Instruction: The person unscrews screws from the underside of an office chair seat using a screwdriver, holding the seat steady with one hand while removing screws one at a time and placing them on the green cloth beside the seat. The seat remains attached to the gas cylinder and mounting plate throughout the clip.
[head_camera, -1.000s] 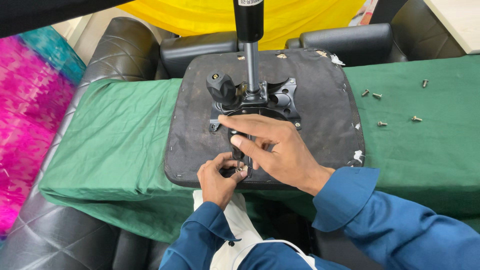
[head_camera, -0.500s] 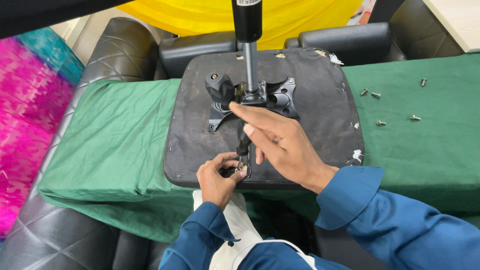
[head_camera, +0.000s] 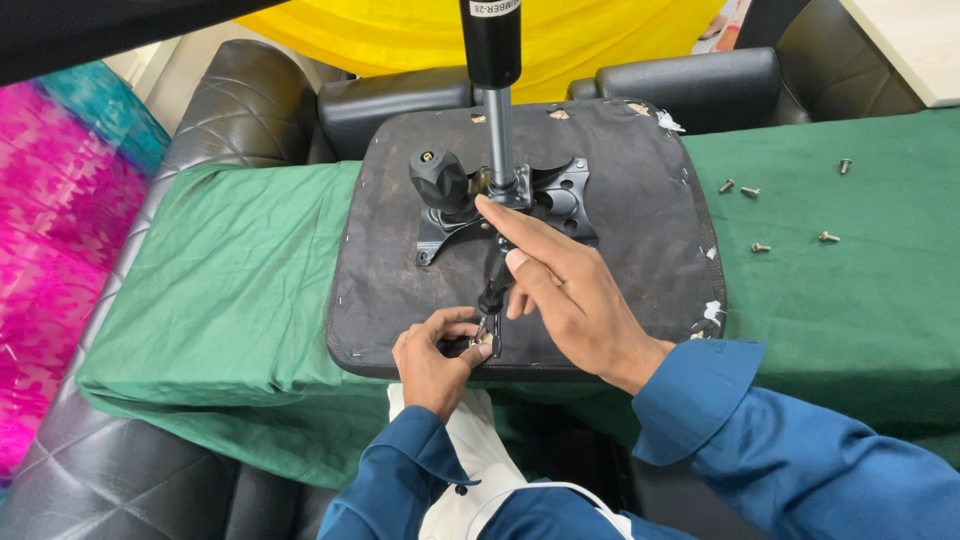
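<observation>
gas cylinder cut off by the top edge; lever partly hidden behind right hand fingers
</observation>
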